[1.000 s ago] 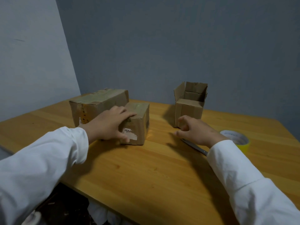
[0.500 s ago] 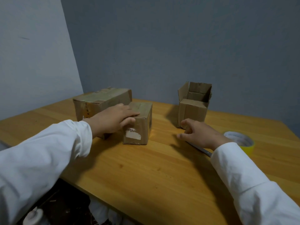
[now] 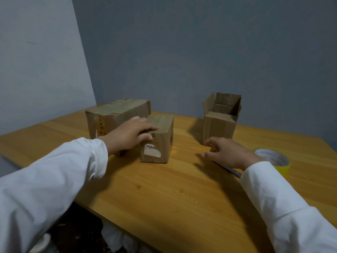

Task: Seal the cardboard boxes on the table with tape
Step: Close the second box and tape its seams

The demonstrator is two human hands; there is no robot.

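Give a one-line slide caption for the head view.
Left hand on small closed box; right hand reaches toward open box; yellow tape roll waits.

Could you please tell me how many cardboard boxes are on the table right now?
3: a large box at back left, a small box under the left hand, and an open box at back right.

We are in a plain indoor room, likely a spare corner of a home or small office used for packing. Bare grey-blue walls [image 3: 200, 52] meet at a corner on the far left. A wooden tabletop [image 3: 173, 194] fills it, with worn cardboard boxes [image 3: 116, 115] at the far side and a roll of yellow tape [image 3: 275, 160] on the right. Dark clutter [image 3: 76, 232] lies on the floor below the near edge.
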